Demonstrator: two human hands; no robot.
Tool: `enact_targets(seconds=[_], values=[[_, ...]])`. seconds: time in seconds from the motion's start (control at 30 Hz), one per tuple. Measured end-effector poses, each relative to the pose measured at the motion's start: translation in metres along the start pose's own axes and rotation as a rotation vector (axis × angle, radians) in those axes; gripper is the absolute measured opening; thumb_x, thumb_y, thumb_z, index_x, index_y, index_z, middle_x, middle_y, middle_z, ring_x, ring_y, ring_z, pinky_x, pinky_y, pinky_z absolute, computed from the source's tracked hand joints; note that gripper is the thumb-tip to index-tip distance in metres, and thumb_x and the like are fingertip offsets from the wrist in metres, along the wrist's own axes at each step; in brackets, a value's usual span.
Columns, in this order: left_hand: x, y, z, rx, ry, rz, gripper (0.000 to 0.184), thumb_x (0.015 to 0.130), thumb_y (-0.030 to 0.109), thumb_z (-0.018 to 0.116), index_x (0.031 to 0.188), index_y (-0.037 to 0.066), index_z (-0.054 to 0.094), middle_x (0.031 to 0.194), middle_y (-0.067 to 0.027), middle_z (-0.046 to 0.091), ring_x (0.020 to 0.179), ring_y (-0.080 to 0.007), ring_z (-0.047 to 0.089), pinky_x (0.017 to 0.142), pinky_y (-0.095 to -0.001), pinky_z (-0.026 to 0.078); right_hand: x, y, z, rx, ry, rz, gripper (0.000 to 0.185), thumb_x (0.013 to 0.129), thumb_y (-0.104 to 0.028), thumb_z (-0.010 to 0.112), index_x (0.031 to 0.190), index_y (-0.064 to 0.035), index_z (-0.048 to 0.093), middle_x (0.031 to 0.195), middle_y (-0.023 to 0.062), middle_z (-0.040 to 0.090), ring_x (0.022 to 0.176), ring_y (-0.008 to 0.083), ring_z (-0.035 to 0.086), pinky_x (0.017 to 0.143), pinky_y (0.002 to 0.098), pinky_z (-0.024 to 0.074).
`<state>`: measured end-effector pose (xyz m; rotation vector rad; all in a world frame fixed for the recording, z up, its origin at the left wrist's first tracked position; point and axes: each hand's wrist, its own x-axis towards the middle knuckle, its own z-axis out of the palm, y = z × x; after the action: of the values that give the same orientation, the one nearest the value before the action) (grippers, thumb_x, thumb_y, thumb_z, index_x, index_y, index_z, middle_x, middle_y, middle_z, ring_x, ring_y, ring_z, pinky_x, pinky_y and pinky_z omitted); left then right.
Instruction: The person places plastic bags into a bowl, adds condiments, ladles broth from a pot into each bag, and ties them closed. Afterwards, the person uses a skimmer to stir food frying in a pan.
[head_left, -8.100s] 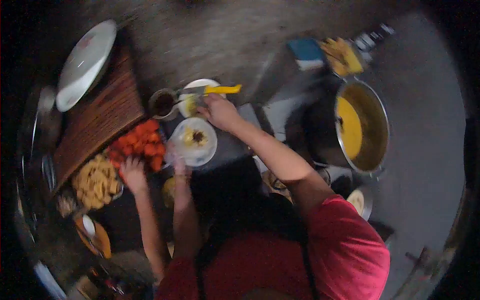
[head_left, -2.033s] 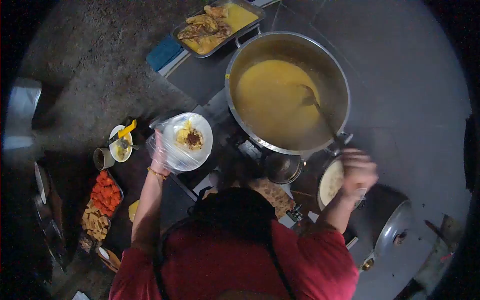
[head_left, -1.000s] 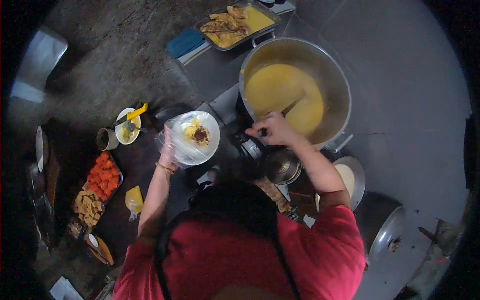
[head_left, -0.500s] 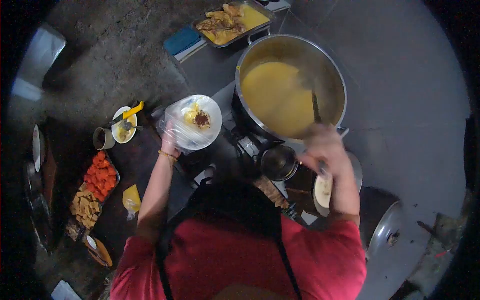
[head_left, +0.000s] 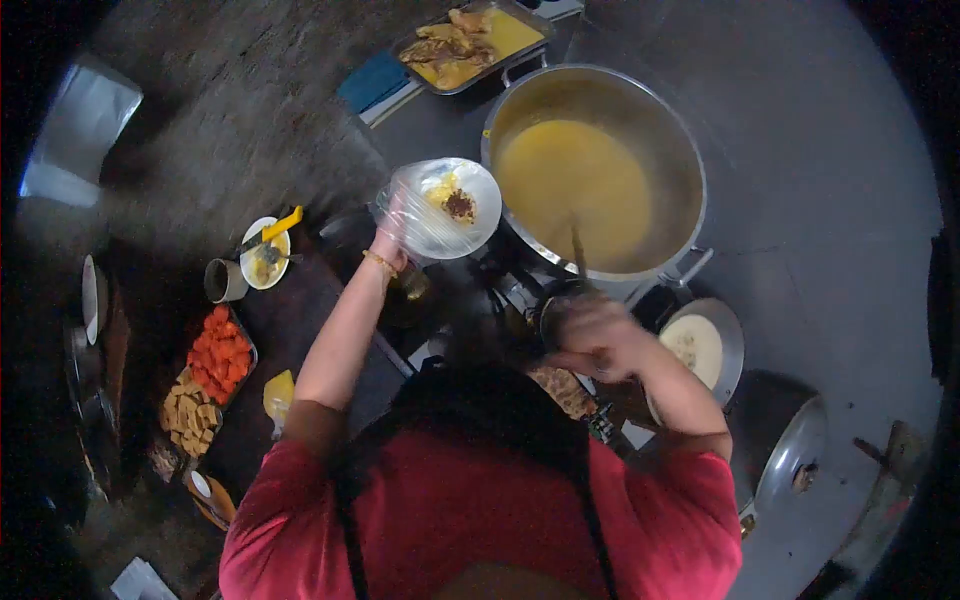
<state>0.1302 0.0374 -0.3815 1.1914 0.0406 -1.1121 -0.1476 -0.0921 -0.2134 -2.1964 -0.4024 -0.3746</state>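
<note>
My left hand (head_left: pixel 393 222), in a clear plastic glove, holds a white bowl (head_left: pixel 483 215) by its left side. Yellow pieces and a dark brown powder lie in the bowl, which is beside the rim of a large metal pot (head_left: pixel 697 190). Yellow broth (head_left: pixel 570 180) fills part of the pot. My right hand (head_left: pixel 600 338), blurred by motion, is closed round the handle of a ladle (head_left: pixel 578 250) at the pot's near edge. The ladle's head is hidden in the broth.
A tray of meat in yellow liquid (head_left: pixel 470 45) sits beyond the pot. To the right are a pan of pale liquid (head_left: pixel 692 345) and a metal lid (head_left: pixel 790 465). At left are orange-red cubes (head_left: pixel 219 355), tan pieces (head_left: pixel 190 412), a cup (head_left: pixel 225 281) and a yellow-handled knife (head_left: pixel 282 224).
Over the last second the bowl in my left hand has moved up and right, closer to the pot. My right hand has swung the ladle about in the broth and is now lower, nearer me.
</note>
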Motion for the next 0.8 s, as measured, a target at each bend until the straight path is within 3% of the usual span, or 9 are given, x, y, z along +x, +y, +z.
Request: enact_targets(seconds=[0.1,0.2,0.3,0.4,0.5,0.6,0.73,0.8], values=[[0.003,-0.003,0.0,0.077,-0.004,0.056,0.07,0.077,0.06,0.039,0.122,0.007,0.037,0.119,-0.0108,0.044,0.105,-0.0232,0.048,0.087,-0.0368,0.041,-0.009,-0.064,-0.044,0.002,0.151,0.009,0.034,0.064,-0.014,0.064,0.044,-0.0068,0.038,0.044,0.0051,0.038,0.041,0.0224,0.043,0.042,0.0312,0.035],[-0.008,-0.001,0.011,0.068,-0.002,0.103,0.07,0.077,0.061,0.038,0.121,0.006,0.039,0.115,-0.0103,0.048,0.102,-0.0218,0.05,0.082,-0.0343,0.043,-0.014,-0.069,-0.031,-0.165,0.255,-0.058,0.034,0.062,-0.011,0.064,0.043,-0.0058,0.036,0.043,0.0051,0.035,0.039,0.0231,0.041,0.043,0.0307,0.0359],[0.006,0.003,0.013,-0.016,-0.099,0.027,0.072,0.076,0.063,0.038,0.118,0.006,0.042,0.108,-0.0093,0.053,0.094,-0.019,0.055,0.075,-0.0308,0.047,-0.024,-0.029,-0.013,-0.463,0.701,0.129,0.033,0.065,-0.009,0.06,0.044,-0.0051,0.034,0.043,0.0035,0.033,0.038,0.0186,0.038,0.042,0.0293,0.032],[0.031,-0.002,0.0,-0.09,-0.29,-0.022,0.076,0.073,0.067,0.037,0.117,0.005,0.043,0.104,-0.0104,0.056,0.09,-0.0188,0.057,0.07,-0.0322,0.049,-0.037,0.019,-0.024,-0.141,1.343,0.088,0.037,0.075,-0.011,0.056,0.045,-0.0064,0.034,0.044,-0.0002,0.034,0.038,0.0124,0.033,0.041,0.0269,0.0259],[0.025,0.006,0.005,-0.038,-0.31,-0.031,0.076,0.073,0.066,0.037,0.117,0.005,0.043,0.104,-0.0106,0.056,0.089,-0.0191,0.058,0.068,-0.032,0.049,-0.054,0.005,-0.047,0.24,1.708,0.029,0.042,0.084,-0.016,0.045,0.049,-0.0131,0.022,0.042,-0.0036,0.021,0.04,0.0079,0.019,0.042,0.0263,0.0188],[0.017,0.013,0.011,0.038,-0.252,-0.005,0.076,0.073,0.066,0.038,0.117,0.005,0.043,0.104,-0.0107,0.055,0.088,-0.0194,0.058,0.066,-0.0319,0.05,-0.091,-0.017,-0.045,0.267,1.896,-0.007,0.045,0.086,-0.023,0.042,0.048,-0.0156,0.018,0.042,-0.0038,0.016,0.04,0.0089,0.017,0.043,0.0255,0.0174],[0.007,0.012,0.013,0.161,-0.156,0.055,0.076,0.073,0.066,0.039,0.116,0.004,0.043,0.104,-0.011,0.055,0.087,-0.0198,0.059,0.064,-0.0316,0.051,-0.109,-0.079,-0.03,0.26,1.906,-0.124,0.047,0.087,-0.027,0.039,0.046,-0.0188,0.017,0.041,-0.0029,0.015,0.039,0.0105,0.014,0.045,0.0262,0.0164],[0.002,0.011,0.012,0.21,-0.115,0.076,0.076,0.073,0.066,0.039,0.116,0.004,0.043,0.104,-0.0111,0.055,0.086,-0.02,0.059,0.062,-0.0315,0.051,-0.111,-0.114,-0.023,0.264,1.792,-0.261,0.047,0.087,-0.027,0.037,0.045,-0.019,0.019,0.041,-0.0022,0.018,0.038,0.0104,0.016,0.045,0.0257,0.0173]])
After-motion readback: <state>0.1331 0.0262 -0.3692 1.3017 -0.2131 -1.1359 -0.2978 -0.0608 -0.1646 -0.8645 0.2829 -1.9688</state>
